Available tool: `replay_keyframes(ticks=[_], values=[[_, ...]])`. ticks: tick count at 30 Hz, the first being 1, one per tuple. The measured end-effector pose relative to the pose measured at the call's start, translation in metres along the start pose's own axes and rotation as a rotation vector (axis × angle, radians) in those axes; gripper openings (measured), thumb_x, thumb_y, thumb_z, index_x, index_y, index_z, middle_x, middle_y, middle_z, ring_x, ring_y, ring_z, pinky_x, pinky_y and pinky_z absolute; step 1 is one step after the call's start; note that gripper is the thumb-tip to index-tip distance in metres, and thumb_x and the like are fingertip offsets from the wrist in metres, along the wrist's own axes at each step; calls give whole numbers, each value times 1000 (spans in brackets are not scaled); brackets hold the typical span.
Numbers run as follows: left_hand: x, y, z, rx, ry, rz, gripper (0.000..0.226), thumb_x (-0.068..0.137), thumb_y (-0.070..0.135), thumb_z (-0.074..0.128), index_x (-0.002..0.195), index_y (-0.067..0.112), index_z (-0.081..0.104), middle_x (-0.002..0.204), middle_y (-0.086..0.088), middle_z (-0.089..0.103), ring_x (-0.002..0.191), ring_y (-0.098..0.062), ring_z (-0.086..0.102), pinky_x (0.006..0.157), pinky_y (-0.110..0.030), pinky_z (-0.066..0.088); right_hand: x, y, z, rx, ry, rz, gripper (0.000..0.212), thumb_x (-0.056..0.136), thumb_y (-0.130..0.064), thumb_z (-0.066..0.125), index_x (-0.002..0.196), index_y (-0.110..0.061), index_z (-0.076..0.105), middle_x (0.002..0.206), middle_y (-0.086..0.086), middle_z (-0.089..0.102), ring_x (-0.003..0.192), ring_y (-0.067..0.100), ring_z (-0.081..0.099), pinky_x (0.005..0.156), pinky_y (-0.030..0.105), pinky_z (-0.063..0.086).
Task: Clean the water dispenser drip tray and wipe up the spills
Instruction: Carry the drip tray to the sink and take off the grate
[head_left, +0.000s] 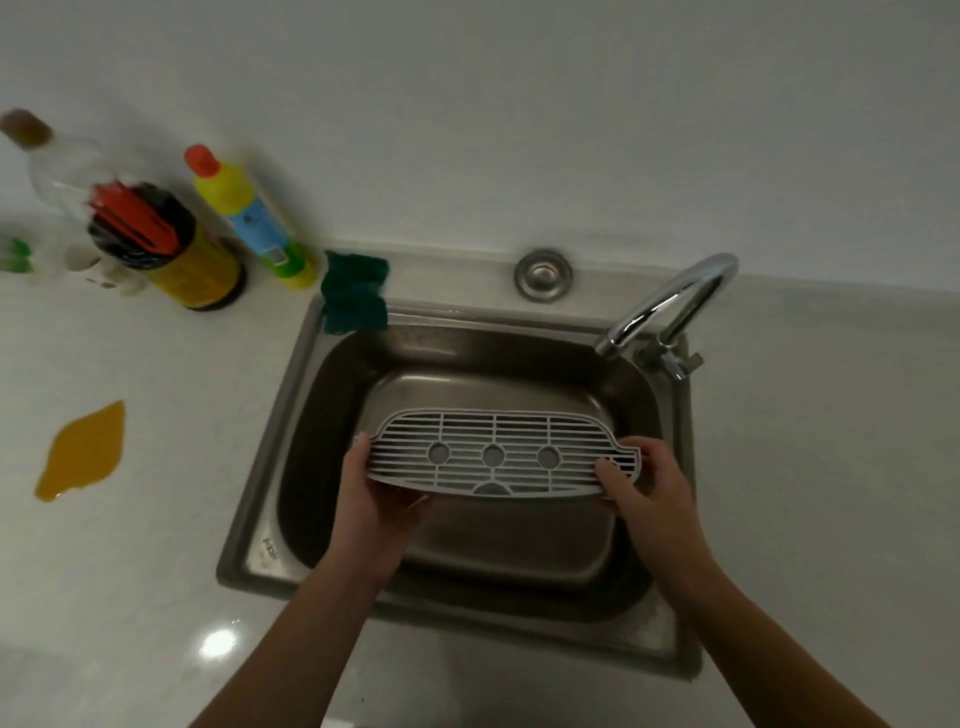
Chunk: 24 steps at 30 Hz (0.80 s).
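Drip tray (498, 454), pale grey, slatted, three holes between the fingers, is gripped at each end by left hand (376, 499) and right hand (649, 488); bottle (249, 218) label can't be read.

**A home kitchen**

A steel sink (291, 431) with a curved tap (670, 306) is set into a pale bench (130, 597). A green scouring sponge (355, 292), a yellow detergent bottle (249, 218) and a yellow-labelled jar (171, 249) stand near the wall.

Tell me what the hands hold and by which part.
Both hold the drip tray above the sink: the left hand grips its left end, the right hand its right end.
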<state>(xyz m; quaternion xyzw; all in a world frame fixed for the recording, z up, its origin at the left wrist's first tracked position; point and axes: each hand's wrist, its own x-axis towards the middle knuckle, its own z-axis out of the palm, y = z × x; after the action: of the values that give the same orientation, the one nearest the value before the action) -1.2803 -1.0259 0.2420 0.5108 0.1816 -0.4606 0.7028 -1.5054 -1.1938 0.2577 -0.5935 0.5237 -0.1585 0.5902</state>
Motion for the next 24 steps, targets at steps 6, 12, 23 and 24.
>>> replay_keyframes(ticks=[6, 12, 23, 24], values=[[22, 6, 3, 59, 84, 24, 61, 103, 55, 45, 141, 10, 62, 135, -22, 69, 130, -41, 63, 109, -58, 50, 8, -26, 23, -748, 50, -684, 42, 90, -37, 67, 128, -28, 54, 128, -2, 50, 112, 9, 45, 92, 31, 47], [38, 18, -4, 115, 39, -19, 63, 104, 58, 40, 140, 11, 63, 132, -22, 71, 128, -41, 64, 112, -59, 47, 24, -54, 92, -1130, -295, -772, 44, 88, -63, 55, 120, -33, 56, 106, -5, 62, 90, 12, 55, 78, 32, 51], [60, 29, -6, 123, 8, -55, 64, 103, 65, 36, 127, 17, 71, 124, -16, 77, 116, -34, 72, 94, -49, 57, 52, -87, 109, -1354, -457, -757, 44, 99, -64, 44, 114, -27, 62, 104, 0, 67, 85, 19, 61, 67, 34, 42], [61, 27, -7, 118, 6, -56, 64, 103, 65, 36, 127, 18, 71, 125, -16, 76, 116, -34, 72, 93, -48, 57, 50, -88, 109, -1378, -418, -817, 42, 99, -61, 46, 114, -26, 63, 103, 1, 68, 82, 19, 61, 65, 33, 41]])
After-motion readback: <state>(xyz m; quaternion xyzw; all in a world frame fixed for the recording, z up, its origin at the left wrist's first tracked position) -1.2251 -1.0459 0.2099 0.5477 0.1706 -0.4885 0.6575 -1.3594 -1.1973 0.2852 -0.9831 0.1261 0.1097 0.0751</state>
